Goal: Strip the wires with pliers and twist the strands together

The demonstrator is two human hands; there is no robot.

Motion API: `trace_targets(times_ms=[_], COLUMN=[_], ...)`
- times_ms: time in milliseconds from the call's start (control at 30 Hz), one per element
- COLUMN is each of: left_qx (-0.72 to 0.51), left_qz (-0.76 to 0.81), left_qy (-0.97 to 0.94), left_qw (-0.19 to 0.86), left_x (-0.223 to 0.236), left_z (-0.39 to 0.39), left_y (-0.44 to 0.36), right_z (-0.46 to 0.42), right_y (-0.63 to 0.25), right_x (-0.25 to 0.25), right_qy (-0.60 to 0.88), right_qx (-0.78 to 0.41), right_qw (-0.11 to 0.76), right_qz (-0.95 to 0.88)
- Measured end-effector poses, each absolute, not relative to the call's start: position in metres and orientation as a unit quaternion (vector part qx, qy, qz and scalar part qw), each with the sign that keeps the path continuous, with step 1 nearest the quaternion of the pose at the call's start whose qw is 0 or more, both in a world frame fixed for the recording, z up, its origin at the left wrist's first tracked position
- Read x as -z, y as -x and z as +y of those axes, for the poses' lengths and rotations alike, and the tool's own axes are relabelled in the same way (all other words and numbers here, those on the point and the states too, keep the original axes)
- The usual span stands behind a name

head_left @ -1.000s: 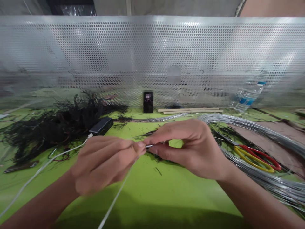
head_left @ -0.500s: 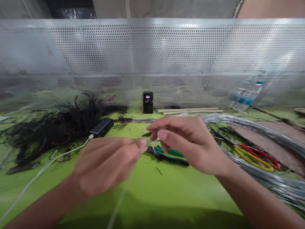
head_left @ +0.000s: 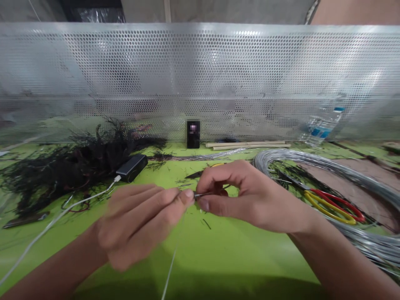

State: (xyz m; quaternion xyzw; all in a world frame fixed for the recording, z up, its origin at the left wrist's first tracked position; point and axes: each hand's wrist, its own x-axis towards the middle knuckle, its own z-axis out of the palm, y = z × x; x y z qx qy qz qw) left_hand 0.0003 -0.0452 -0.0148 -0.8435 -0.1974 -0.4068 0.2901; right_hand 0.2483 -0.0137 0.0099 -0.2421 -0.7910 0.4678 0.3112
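My left hand (head_left: 143,223) is closed in a pinch, its thumb and forefinger on a thin wire (head_left: 203,194) at the centre of the view. From beneath these fingers a pale thin strand (head_left: 170,268) runs down to the bottom edge. My right hand (head_left: 240,196) faces it with curled fingers; thumb and fingertips close around the other side of the wire, almost touching the left fingertips. Something small and dark shows between the two hands, too small to make out. Behind the right hand, a dark pointed blade (head_left: 194,175) lies on the green table (head_left: 200,258).
On the right are a coil of silvery wire (head_left: 300,156), red-and-yellow-handled scissors (head_left: 336,206) and a plastic bottle (head_left: 323,129). To the left lie a black bristly bundle (head_left: 78,166) and a power bank (head_left: 132,167) with a white cable. Pale sticks (head_left: 246,145) lie before a perforated metal screen (head_left: 175,75).
My right hand has lowered and its fingers have closed in on the wire near my left fingertips. The green-handled pliers seen beneath it before are out of sight.
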Motion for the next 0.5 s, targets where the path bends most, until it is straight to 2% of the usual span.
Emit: trace_targets(times_ms=[133,267,367,433,500], left_qx=[0.396,0.434,0.433,0.415,0.409], left_qz=[-0.186,-0.255,-0.312,-0.324,-0.323], left_qy=[0.848,0.828,0.829,0.843,0.844], left_qw=[0.299,0.248,0.167,0.111,0.124], left_x=[0.016,0.009,0.003,0.001,0.002], left_z=[-0.042,-0.045,-0.047,-0.047,-0.046], left_y=[-0.004,-0.016,-0.02,-0.02,-0.02], right_z=[-0.019,-0.024,-0.024,-0.022,-0.019], right_y=[-0.245,-0.242,-0.241,-0.24,-0.239], right_x=[-0.007,0.0,0.006,0.01,0.012], right_qy=[0.248,0.213,0.171,0.139,0.132], right_qx=[-0.315,-0.017,0.201,0.284,0.305], right_qw=[0.373,0.436,0.428,0.413,0.421], right_qz=[-0.837,-0.874,-0.864,-0.854,-0.844])
